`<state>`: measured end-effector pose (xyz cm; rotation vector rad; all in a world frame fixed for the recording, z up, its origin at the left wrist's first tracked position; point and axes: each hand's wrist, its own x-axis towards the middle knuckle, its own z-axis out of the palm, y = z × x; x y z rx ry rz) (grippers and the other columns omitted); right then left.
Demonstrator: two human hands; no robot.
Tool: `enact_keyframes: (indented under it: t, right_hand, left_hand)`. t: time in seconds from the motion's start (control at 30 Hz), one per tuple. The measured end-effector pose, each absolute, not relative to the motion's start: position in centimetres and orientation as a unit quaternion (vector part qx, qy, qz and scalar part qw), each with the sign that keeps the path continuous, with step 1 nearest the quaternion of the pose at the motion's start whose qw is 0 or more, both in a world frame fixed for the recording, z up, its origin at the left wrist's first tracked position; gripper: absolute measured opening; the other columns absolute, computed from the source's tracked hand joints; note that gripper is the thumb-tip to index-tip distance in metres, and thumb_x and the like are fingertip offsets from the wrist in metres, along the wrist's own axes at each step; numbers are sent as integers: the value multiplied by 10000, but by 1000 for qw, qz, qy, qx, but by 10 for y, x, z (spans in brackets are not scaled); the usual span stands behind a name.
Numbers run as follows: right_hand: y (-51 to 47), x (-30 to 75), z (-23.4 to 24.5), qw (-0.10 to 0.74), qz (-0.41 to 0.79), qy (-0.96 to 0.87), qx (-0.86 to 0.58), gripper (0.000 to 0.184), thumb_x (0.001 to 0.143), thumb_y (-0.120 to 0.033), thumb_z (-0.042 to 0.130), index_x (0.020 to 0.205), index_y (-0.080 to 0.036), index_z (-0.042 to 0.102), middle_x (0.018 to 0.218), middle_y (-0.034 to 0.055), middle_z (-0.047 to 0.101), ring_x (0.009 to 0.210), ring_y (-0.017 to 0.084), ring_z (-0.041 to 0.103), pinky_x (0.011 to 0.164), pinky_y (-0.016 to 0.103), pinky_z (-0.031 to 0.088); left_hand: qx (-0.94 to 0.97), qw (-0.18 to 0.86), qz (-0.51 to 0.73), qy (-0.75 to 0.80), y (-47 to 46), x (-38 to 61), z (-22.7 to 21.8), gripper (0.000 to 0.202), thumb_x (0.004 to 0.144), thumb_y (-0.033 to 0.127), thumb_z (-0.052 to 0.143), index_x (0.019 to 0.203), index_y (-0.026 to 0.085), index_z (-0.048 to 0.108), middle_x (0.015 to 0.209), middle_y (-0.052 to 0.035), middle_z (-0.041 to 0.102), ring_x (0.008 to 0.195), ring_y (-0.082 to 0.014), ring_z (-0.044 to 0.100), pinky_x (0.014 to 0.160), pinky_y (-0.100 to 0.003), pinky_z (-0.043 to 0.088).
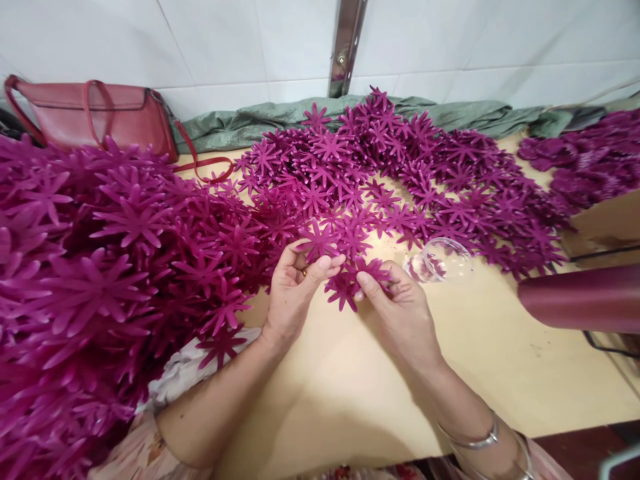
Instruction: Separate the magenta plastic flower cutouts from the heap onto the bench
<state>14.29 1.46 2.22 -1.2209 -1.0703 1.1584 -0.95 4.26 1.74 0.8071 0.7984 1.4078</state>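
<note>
Between thumb and fingers, my left hand [295, 287] pinches a purple petal piece [320, 241] shaped like a many-pointed star. My right hand [400, 300] grips more of these petal pieces [345, 287], at least two overlapping just in front of its thumb. Both hands are close together above the tabletop, with their thumbs uppermost. Right behind them spreads a long heap of the same purple petal pieces [310, 167]. A clear round plastic container [450, 260] stands beyond my right hand, with small dark bits beside it.
A large pile of purple petal pieces [100, 287] fills the left side. Behind it sits a red handbag [100, 113] with its strap on the table. Green cloth [220, 130] runs along the wall. At right are a dark red rounded object [580, 300] and further purple pieces [600, 160].
</note>
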Motion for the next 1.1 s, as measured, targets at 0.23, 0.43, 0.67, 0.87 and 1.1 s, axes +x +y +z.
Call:
enact_keyframes:
  t: [0.23,0.43,0.67,0.87,1.1]
  right_hand:
    - [15,140,25,521,540,-468,-466,279,910,-425,773,798,-221,619,698,-20,697,660,150,657,625,288,531]
    - [14,142,22,529,522,-474,-472,368,885,-424,806,716,-224,548,620,-53,607,571,115,538,578,261,448]
    - [12,151,22,506,294,-592,-554,287,1008,-450,647,817,-239,681,811,9,647,802,182,598,776,355,473]
    - [14,153,20,501,196,-653,-533,130,1006,-335,657,990,-262,763,1144,89,670,1183,268,624,1033,485,485]
    - [11,148,26,525,43,-688,-500,234,916,-222,760,1130,-294,698,1197,94,646,1191,298,626,1044,530,480]
  left_hand:
    - [389,632,580,337,40,-7,14,569,737,301,932,1175,248,573,1154,-36,779,961,-173,795,891,-287,626]
    - [387,591,608,362,42,-6,18,450,745,289,919,1066,228,609,1029,-8,773,826,-103,728,813,-215,591]
    - [356,545,658,377,47,-9,16,461,738,262,926,1075,229,612,1068,-1,771,933,-117,759,910,-242,601]
    - [338,559,660,371,44,-11,17,318,867,370,832,1084,227,648,1000,-2,768,929,-154,792,916,-295,630]
    - [362,650,562,361,38,-7,19,345,881,468,799,1027,182,673,869,-21,776,750,-169,781,736,-289,642]
